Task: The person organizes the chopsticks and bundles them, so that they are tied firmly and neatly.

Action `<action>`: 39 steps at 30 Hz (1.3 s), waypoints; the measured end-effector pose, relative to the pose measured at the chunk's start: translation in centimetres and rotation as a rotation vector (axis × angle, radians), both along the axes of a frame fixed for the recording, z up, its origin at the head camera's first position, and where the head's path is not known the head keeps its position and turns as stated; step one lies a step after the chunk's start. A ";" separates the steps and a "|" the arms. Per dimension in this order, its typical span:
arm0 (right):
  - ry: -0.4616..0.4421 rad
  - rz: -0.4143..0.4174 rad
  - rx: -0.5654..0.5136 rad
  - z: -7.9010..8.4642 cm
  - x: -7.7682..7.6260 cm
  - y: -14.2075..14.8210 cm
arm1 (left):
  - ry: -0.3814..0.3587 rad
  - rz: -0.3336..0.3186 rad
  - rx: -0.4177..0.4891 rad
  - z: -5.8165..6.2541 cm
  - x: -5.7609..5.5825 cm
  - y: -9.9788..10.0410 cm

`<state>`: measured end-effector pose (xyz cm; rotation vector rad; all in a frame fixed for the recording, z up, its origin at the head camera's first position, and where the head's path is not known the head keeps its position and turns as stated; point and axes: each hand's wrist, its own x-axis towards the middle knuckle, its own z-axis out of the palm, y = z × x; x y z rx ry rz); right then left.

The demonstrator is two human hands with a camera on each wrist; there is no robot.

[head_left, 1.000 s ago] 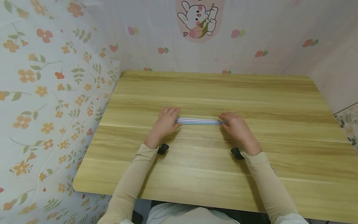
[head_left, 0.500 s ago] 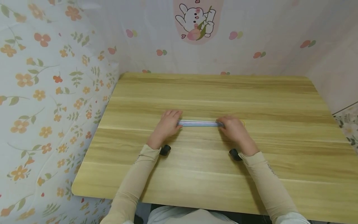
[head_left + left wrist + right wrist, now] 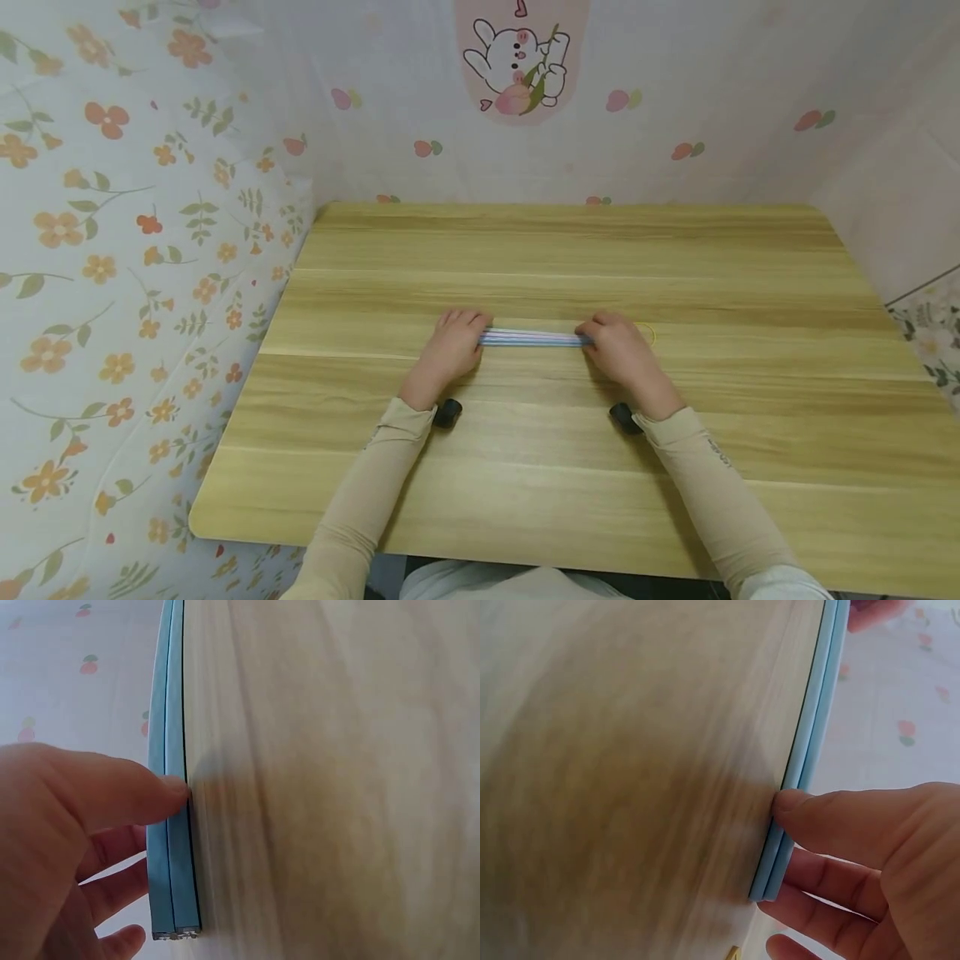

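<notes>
Strips [image 3: 534, 337]: thin pale-blue/whitish bundle, approx. mid-table [image 3: 540, 467], running L-R betw. L hand [image 3: 452, 342] & R hand [image 3: 621, 346]. Exact count n/a, too small. Touching tabletop or just above: can't tell.
L grip: narrow pinch nr L end; L thumb [image 3: 127, 787] on blue side facing wearer, fingers behind. Short bit of bundle pokes past thumb.
R grip: likewise narrow, holding R end; R thumb [image 3: 847, 817] in front, fingers behind.
Blue lengths: 2 side by side in both wrist views, thin seam betw., ends approx. level.
Yellow loop [image 3: 655, 335]: just beside R hand, outer side; not held.
Step (judged): two-handed hold, bundle kept together at both ends.
Pressure tip: match squeeze L/R, else inner strips prob. slide or skew. Go light; thin stock likely flexes.
Alignment tip: wrists level, bundle straight, ends flush; nudge any stray w/ a fingertip.
Risk (judged): 1 hand loosening early could let far end fan out. Thumbs opp. fingers, nr ends, leaves middle free.
</notes>
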<state>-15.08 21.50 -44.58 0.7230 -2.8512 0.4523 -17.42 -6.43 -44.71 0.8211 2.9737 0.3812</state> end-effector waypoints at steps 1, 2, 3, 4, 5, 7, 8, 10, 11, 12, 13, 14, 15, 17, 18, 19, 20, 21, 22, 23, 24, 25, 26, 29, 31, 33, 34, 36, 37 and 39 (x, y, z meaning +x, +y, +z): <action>-0.001 -0.004 0.000 -0.1 0.0 0.0 | 0.007 0.000 0.000 0.0 0.0 0.0; 0.000 -0.007 0.001 -0.2 0.0 0.0 | 0.014 0.001 -0.002 -0.1 0.0 0.1; 0.002 -0.012 -0.001 -0.3 0.0 0.0 | 0.021 0.004 -0.004 -0.2 0.0 0.1; 0.006 -0.017 -0.001 -0.3 0.0 0.0 | 0.030 0.007 -0.003 -0.2 0.0 0.2; 0.010 -0.022 -0.002 -0.3 0.0 0.0 | 0.031 0.009 -0.007 -0.2 0.0 0.2; 0.021 -0.032 0.003 -0.4 -0.1 0.0 | 0.031 0.009 -0.012 0.0 0.1 0.3; 0.024 -0.036 0.007 -0.4 -0.1 0.0 | 0.033 0.008 -0.014 0.0 0.1 0.4; 0.020 -0.044 0.008 -0.4 -0.1 0.0 | 0.037 0.004 -0.012 0.2 0.2 0.4; 0.016 -0.048 0.007 -0.4 0.0 0.0 | 0.039 0.002 -0.010 0.2 0.2 0.5; 0.010 -0.049 0.006 -0.4 0.0 0.0 | 0.041 0.001 -0.006 0.2 0.2 0.5; 0.002 -0.052 0.004 -0.4 0.0 0.0 | 0.043 0.000 -0.002 0.2 0.3 0.5; -0.007 -0.053 0.003 -0.4 0.0 0.0 | 0.049 0.000 0.003 0.2 0.3 0.5; -0.014 -0.055 0.000 -0.3 0.0 0.0 | 0.052 -0.001 0.009 0.2 0.3 0.5; -0.028 -0.059 -0.004 -0.3 0.0 0.0 | 0.056 -0.002 0.014 0.2 0.3 0.5; -0.034 -0.061 -0.003 -0.2 0.0 0.0 | 0.054 -0.004 0.014 0.2 0.3 0.6; -0.038 -0.062 -0.003 -0.2 0.0 0.0 | 0.052 -0.005 0.012 0.3 0.3 0.6; -0.043 -0.062 -0.004 -0.2 0.0 0.0 | 0.047 -0.004 0.007 0.3 0.3 0.6; -0.049 -0.062 -0.004 -0.2 0.0 0.0 | 0.039 -0.003 0.000 0.3 0.3 0.6; -0.055 -0.063 -0.005 -0.3 0.0 0.0 | 0.032 -0.002 -0.006 0.4 0.3 0.6; -0.061 -0.063 -0.008 -0.3 0.0 0.0 | 0.022 0.002 -0.013 0.4 0.3 0.7; -0.065 -0.061 -0.009 -0.3 0.0 0.0 | 0.016 0.004 -0.020 0.4 0.3 0.7; -0.066 -0.059 -0.009 -0.3 0.0 0.0 | 0.006 0.007 -0.026 0.4 0.3 0.7; -0.063 -0.056 -0.008 -0.3 0.1 0.0 | -0.003 0.009 -0.032 0.3 0.3 0.7; -0.034 -0.047 -0.002 -0.3 0.1 0.0 | -0.016 0.012 -0.048 0.3 0.3 0.8; -0.009 -0.042 0.004 -0.4 0.1 0.0 | -0.018 0.012 -0.050 0.3 0.3 0.9; 0.001 -0.041 0.001 -0.4 0.1 0.0 | -0.009 0.010 -0.051 0.2 0.3 0.9; 0.002 -0.041 0.001 -0.4 0.1 0.0 | -0.005 0.008 -0.053 0.2 0.4 0.9; -0.005 -0.040 -0.004 -0.5 0.1 0.0 | -0.008 0.003 -0.060 0.3 0.4 0.9; -0.010 -0.039 -0.006 -0.5 0.1 0.0 | -0.010 0.001 -0.066 0.3 0.4 0.9; -0.024 -0.041 -0.007 -0.5 0.1 -0.1 | -0.015 -0.003 -0.082 0.4 0.4 0.9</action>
